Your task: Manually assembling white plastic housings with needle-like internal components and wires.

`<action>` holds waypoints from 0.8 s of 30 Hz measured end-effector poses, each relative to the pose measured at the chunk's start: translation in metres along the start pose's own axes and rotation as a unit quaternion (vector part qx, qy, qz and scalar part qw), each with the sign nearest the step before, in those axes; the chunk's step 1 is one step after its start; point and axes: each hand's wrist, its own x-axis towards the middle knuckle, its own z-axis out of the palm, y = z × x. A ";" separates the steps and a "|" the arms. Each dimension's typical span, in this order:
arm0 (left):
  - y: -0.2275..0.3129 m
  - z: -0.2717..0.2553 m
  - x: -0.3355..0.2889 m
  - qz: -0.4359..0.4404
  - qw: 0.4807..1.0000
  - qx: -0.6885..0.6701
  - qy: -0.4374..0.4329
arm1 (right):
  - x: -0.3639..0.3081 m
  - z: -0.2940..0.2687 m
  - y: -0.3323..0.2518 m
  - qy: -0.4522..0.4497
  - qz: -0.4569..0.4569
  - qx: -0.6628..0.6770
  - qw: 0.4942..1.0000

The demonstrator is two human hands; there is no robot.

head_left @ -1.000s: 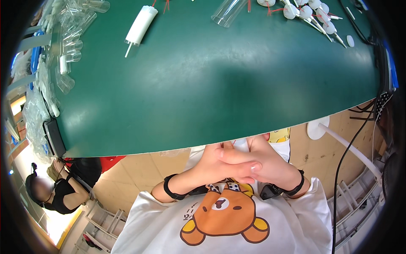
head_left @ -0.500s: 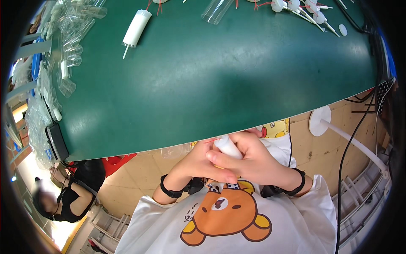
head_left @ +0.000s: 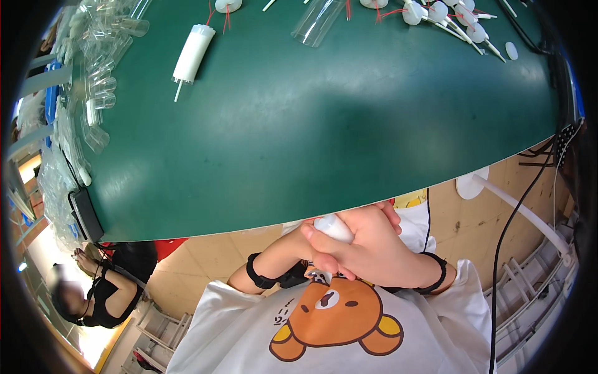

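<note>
Just below the near table edge, my two hands are closed together around a short white cylinder [head_left: 334,228] with a rounded end. My right hand [head_left: 372,242] wraps it from the right, the thumb lying across its near side. My left hand [head_left: 304,242] is pressed against it from the left, most of its fingers hidden behind the right hand and the table edge. A bit of red thread shows at the cylinder's far end. On the green table [head_left: 261,137] lies a clear tube with a white filling and thin white stick [head_left: 194,55].
An empty clear tube [head_left: 317,23] and several white discs with sticks and red threads [head_left: 464,14] lie at the far side. Clear tubes and bags [head_left: 99,81] crowd the left edge, near a black box [head_left: 85,215]. Another person [head_left: 103,293] sits at lower left.
The right hand has turned over the cylinder, covering more of it and of the left hand. Less red thread shows. The view has shifted slightly, so the table things appear a little lower.
</note>
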 end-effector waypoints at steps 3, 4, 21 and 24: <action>0.000 0.003 0.004 0.005 1.000 0.004 -0.015 | 0.001 -0.002 0.001 0.016 -0.046 -0.045 0.998; -0.002 0.006 0.004 0.007 1.000 0.005 -0.021 | 0.001 -0.003 0.001 0.026 -0.068 -0.068 0.995; 0.054 0.072 0.009 0.143 0.966 0.190 -0.106 | -0.060 -0.032 -0.018 0.000 -0.327 -0.145 0.934; 0.068 0.090 -0.006 0.128 0.966 0.221 0.037 | -0.063 -0.033 -0.019 0.032 -0.345 -0.142 0.927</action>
